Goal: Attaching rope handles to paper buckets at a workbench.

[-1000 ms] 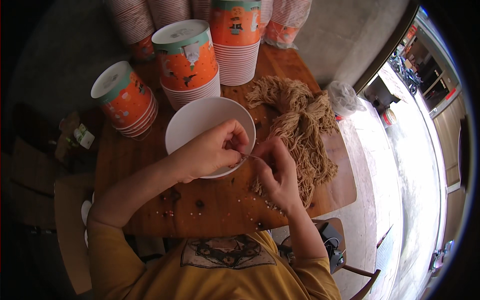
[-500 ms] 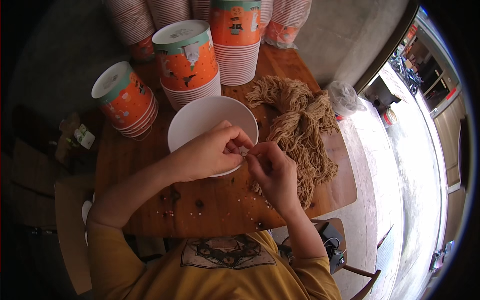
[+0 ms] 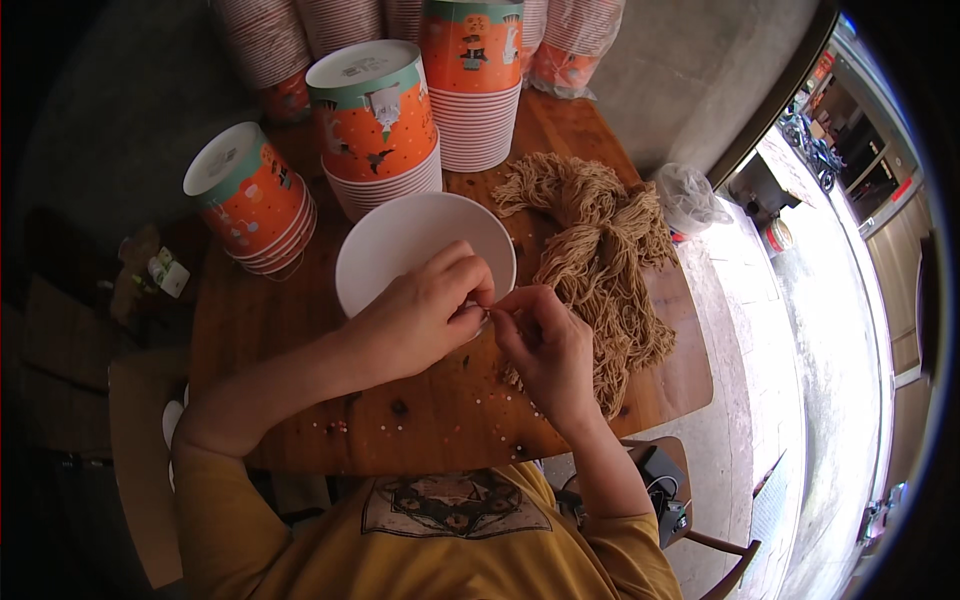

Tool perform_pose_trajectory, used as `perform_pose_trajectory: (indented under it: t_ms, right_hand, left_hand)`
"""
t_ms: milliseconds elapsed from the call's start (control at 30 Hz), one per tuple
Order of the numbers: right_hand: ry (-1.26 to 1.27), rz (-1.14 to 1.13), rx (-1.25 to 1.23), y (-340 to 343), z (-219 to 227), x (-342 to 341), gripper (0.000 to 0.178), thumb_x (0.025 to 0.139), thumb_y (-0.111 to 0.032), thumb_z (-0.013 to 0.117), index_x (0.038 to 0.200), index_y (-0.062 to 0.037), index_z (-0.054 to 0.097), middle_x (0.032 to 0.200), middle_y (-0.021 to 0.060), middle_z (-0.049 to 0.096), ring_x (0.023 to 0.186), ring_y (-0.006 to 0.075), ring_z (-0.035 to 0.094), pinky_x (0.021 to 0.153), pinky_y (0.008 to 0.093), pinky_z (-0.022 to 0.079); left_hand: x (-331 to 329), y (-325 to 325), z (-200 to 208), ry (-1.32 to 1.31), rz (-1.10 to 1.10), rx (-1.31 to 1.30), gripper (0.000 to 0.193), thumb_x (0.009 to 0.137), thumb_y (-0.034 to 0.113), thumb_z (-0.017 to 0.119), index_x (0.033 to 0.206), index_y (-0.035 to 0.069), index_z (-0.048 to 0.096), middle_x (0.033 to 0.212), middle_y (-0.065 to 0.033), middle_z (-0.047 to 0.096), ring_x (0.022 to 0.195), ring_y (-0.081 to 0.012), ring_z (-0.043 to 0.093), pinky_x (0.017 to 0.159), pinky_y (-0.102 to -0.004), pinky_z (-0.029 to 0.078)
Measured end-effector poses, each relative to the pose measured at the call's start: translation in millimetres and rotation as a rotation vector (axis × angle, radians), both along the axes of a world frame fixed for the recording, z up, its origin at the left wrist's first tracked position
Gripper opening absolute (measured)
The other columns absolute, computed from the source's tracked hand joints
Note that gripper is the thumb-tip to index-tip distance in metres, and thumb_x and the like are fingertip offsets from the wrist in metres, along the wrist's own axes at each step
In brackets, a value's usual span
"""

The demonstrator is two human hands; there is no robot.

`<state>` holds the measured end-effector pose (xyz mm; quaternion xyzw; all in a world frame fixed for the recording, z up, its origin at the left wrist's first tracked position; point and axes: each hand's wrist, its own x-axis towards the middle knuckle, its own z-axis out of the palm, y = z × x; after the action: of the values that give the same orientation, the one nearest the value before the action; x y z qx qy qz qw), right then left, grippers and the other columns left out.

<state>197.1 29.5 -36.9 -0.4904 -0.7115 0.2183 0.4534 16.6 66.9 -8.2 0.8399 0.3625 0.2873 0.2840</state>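
The left hand [image 3: 425, 315] and the right hand [image 3: 545, 340] meet near the middle of the frame, above the lower right rim of a white bowl [image 3: 400, 245]. The fingertips of both hands are pinched together at one spot. The grip of each hand is closed on something very small, and I cannot tell what it is.

Just right of the hands lies a tan bundle of string [image 3: 600, 250]. It spreads from the upper middle down to the right hand, and its lower end goes under that hand. It comes close to the right edge of the wooden bench [image 3: 250, 330].

In the upper left of the frame stand two stacks of orange cups [image 3: 375, 125], one beside the bowl and one nearer the left edge of the bench. More stacks stand along the far edge at the top.

Small beads [image 3: 480, 400] are scattered on the bench near its front edge. Bare wood is left of the bowl and below the left forearm.
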Motion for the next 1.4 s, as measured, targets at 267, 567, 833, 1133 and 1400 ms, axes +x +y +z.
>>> perform_pose_trajectory:
  t_ms: [267, 567, 833, 1133, 1400]
  right_hand:
    - [-0.021, -0.001, -0.005, -1, 1, 0, 0.015, 0.085, -0.011, 0.070, 0.092, -0.0066, 0.058, 0.071, 0.0073, 0.059, 0.056, 0.0205, 0.058, 0.052, 0.0329, 0.047]
    - [-0.031, 0.001, 0.000, -3, 1, 0, 0.014, 0.085, -0.012, 0.070, 0.091, -0.0064, 0.058, 0.073, 0.0075, 0.061, 0.057, 0.0209, 0.060, 0.053, 0.0323, 0.048]
    - [-0.038, -0.008, 0.020, -2, 1, 0, 0.014, 0.085, -0.011, 0.070, 0.091, -0.0061, 0.058, 0.074, 0.0080, 0.063, 0.058, 0.0227, 0.061, 0.053, 0.0332, 0.049]
    - [-0.039, 0.005, 0.011, -2, 0, 0, 0.014, 0.086, -0.011, 0.070, 0.090, -0.0057, 0.058, 0.075, 0.0084, 0.063, 0.058, 0.0237, 0.062, 0.053, 0.0339, 0.049]
    - [0.029, -0.019, -0.008, -5, -7, 0, 0.015, 0.085, -0.010, 0.070, 0.092, -0.0054, 0.057, 0.070, 0.0077, 0.060, 0.056, 0.0193, 0.058, 0.053, 0.0305, 0.047]
  left_hand:
    - [-1, -3, 2, -0.074, 0.079, -0.313, 0.010, 0.087, 0.001, 0.062, 0.092, 0.002, 0.053, 0.079, -0.0021, 0.060, 0.072, -0.0100, 0.059, 0.067, -0.0273, 0.049]
    - [-1, -3, 3, -0.126, 0.118, -0.455, 0.009, 0.089, 0.003, 0.062, 0.094, 0.002, 0.054, 0.080, 0.0000, 0.059, 0.078, -0.0067, 0.058, 0.072, -0.0243, 0.050]
    - [-2, -1, 12, -0.030, 0.136, -0.521, 0.006, 0.089, 0.001, 0.060, 0.092, 0.003, 0.055, 0.081, 0.0017, 0.057, 0.076, -0.0030, 0.054, 0.070, -0.0212, 0.048]
    - [-2, -1, 2, -0.160, 0.106, -0.521, 0.007, 0.090, 0.001, 0.060, 0.094, 0.002, 0.054, 0.088, 0.0003, 0.058, 0.081, -0.0052, 0.056, 0.073, -0.0226, 0.048]
    - [0, 2, -5, -0.235, 0.074, -0.546, 0.009, 0.091, 0.001, 0.059, 0.097, 0.003, 0.053, 0.090, -0.0001, 0.058, 0.082, -0.0054, 0.056, 0.075, -0.0224, 0.049]
